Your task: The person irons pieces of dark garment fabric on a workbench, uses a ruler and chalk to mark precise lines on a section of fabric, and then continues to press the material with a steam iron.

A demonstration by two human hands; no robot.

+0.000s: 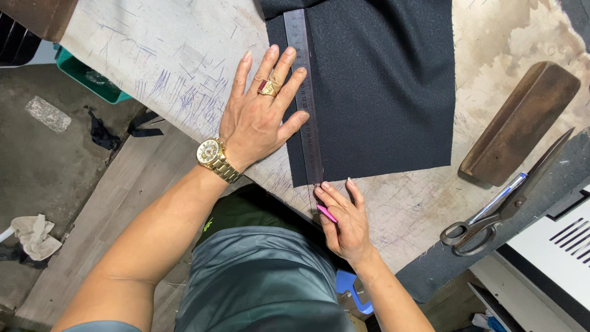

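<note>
Flat on the scuffed, chalk-marked bench point(166, 49) lies a piece of dark cloth point(381, 86), with a long metal ruler point(305, 98) laid along its left edge. The left hand point(258, 114) is spread wide, palm down, its fingertips pressing on the ruler while the heel rests on bare bench; it wears a gold ring with a red stone, and a gold wristwatch point(212, 157) sits on the wrist. The right hand point(344, 218) is at the near end of the ruler, fingers closed in a pinch on a thin pink marking chalk point(326, 213), whose tip meets the ruler's edge at the cloth's near corner. Well to the right lie a wooden block point(516, 123), a pair of scissors point(504, 203) and a blue pen point(505, 192).
</note>
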